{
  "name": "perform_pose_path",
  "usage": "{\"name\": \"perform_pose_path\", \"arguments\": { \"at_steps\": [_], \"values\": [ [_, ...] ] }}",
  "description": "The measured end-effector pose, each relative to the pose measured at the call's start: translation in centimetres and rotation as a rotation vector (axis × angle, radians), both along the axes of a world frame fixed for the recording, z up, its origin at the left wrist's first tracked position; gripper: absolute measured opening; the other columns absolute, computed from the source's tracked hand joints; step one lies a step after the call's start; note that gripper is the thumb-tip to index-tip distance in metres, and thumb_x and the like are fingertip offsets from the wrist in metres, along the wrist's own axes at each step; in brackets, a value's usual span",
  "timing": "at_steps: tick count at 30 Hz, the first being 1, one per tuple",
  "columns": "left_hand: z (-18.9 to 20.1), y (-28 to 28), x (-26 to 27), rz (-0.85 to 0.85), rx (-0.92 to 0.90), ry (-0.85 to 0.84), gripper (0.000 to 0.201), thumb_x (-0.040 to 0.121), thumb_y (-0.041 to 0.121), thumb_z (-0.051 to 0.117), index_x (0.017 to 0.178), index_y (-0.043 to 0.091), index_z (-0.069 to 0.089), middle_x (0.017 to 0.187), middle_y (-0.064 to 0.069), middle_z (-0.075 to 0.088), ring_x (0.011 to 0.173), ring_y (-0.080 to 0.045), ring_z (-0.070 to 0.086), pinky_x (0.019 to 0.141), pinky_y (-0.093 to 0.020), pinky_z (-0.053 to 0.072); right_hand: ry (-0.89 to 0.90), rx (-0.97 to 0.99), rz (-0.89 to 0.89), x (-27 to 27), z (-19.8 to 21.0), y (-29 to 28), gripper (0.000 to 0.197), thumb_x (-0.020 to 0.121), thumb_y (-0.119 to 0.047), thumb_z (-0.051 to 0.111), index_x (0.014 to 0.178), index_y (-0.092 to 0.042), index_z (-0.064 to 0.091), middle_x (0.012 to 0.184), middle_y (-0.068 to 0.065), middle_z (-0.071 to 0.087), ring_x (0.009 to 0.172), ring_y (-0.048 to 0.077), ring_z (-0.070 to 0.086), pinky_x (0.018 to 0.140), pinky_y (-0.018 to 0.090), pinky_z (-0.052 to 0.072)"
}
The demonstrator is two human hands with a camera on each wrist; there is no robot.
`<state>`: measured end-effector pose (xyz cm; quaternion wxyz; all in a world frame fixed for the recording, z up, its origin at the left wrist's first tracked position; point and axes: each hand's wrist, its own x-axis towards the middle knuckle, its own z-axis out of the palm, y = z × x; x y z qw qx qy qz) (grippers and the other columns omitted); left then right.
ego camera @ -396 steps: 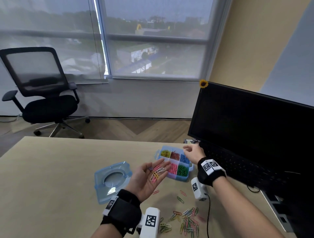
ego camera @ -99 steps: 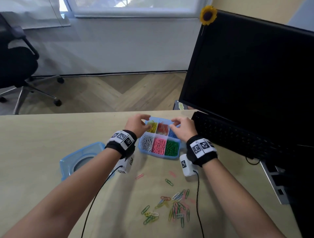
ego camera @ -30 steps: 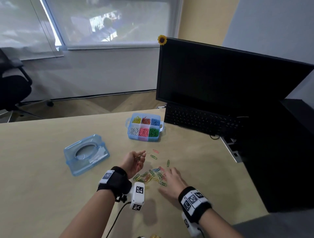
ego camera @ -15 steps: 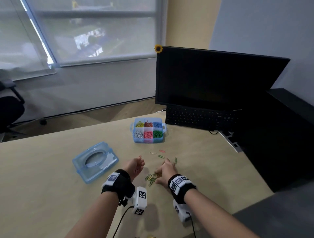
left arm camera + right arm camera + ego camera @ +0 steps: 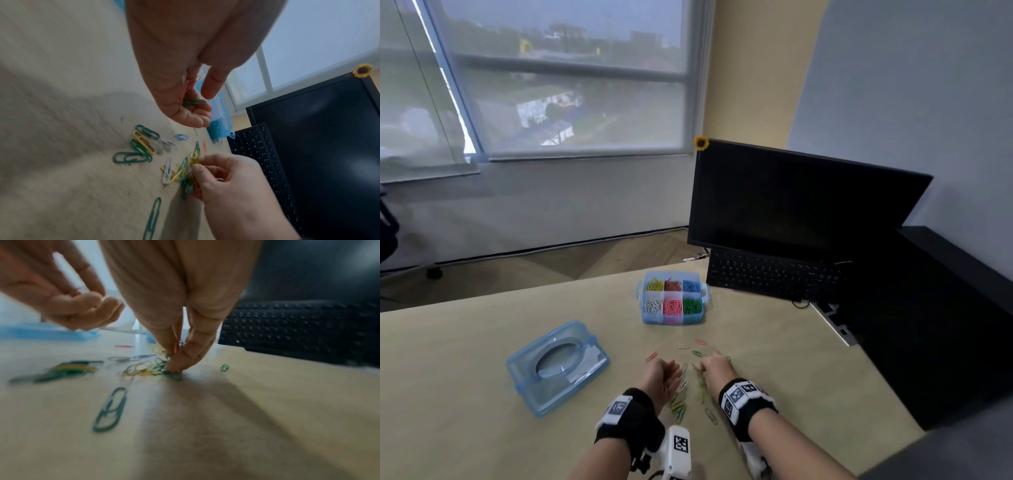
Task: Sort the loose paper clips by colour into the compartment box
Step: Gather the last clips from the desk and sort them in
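The blue compartment box stands open on the desk, with yellow, red, blue, white, pink and green clips in separate cells. Loose paper clips lie scattered near the front edge, mostly green and yellow. My left hand hovers palm-up over them, cupped around a green clip and a red one. My right hand is down on the tangle, and its fingertips pinch several yellow and green clips. In the head view both hands sit side by side over the pile.
The box's clear blue lid lies to the left of my hands. A black keyboard and a monitor stand at the back right, with dark furniture along the right edge. Stray clips lie between the pile and the box.
Both hands came back from the box to the loose pile. My right hand went from lying flat on the clips to pinching them, and the left hand stays cupped beside it.
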<state>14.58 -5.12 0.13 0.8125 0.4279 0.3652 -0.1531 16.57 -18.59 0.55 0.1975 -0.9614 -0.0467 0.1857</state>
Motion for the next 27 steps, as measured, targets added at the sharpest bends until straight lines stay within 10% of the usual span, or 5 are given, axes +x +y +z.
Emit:
{"name": "perform_pose_path", "arguments": {
  "at_steps": [6, 11, 20, 24, 27],
  "values": [
    [-1.2, -1.4, 0.4, 0.070, -0.124, 0.031, 0.041, 0.103, 0.027, 0.031, 0.077, 0.004, 0.052, 0.062, -0.010, 0.058, 0.041, -0.015, 0.057, 0.034, -0.015, 0.041, -0.008, 0.357, -0.300, 0.6, 1.1, -1.6, 0.011, 0.086, 0.000, 0.062, 0.091, -0.006, 0.071, 0.079, 0.010, 0.068, 0.059, 0.018, 0.062, 0.067, 0.029, 0.056],
    [0.1, -2.0, 0.4, 0.060, -0.377, -0.054, 0.056, 0.100, 0.039, 0.030, 0.101, -0.011, 0.055, 0.073, -0.021, 0.065, 0.052, -0.024, 0.065, 0.041, -0.022, 0.052, 0.019, 0.360, 0.049, 0.2, 5.8, 0.0, 0.018, 0.080, -0.014, 0.075, 0.098, -0.015, 0.075, 0.092, -0.001, 0.074, 0.080, 0.005, 0.065, 0.080, 0.016, 0.052],
    [0.2, 2.6, 0.1, 0.269, -0.538, 0.026, 0.035, 0.096, 0.010, 0.033, 0.070, 0.004, 0.055, 0.055, -0.009, 0.061, 0.043, -0.018, 0.061, 0.046, -0.023, 0.054, 0.009, 0.406, 0.023, 1.8, 7.8, -0.2, 0.024, 0.086, -0.013, 0.068, 0.110, -0.012, 0.069, 0.105, 0.004, 0.071, 0.090, 0.013, 0.066, 0.089, 0.030, 0.054],
    [0.3, 4.3, 0.1, 0.329, -0.502, 0.037, 0.044, 0.097, 0.012, 0.031, 0.063, 0.004, 0.057, 0.050, -0.007, 0.059, 0.038, -0.015, 0.058, 0.043, -0.020, 0.051, 0.125, -0.010, 0.335, -0.6, 3.0, 0.9, 0.082, 0.075, -0.039, 0.077, 0.145, -0.024, 0.037, 0.155, 0.005, 0.027, 0.141, 0.022, 0.028, 0.113, 0.037, 0.027],
    [0.3, 5.0, 0.0, 0.360, -0.481, 0.036, 0.033, 0.097, 0.013, 0.032, 0.070, 0.007, 0.050, 0.051, -0.005, 0.059, 0.039, -0.015, 0.058, 0.044, -0.020, 0.052, 0.136, -0.183, 0.530, -2.3, 0.3, 1.9, 0.112, 0.063, -0.046, 0.084, 0.151, -0.036, 0.014, 0.161, 0.002, -0.008, 0.147, 0.027, -0.009, 0.118, 0.044, 0.007]
  ]
}}
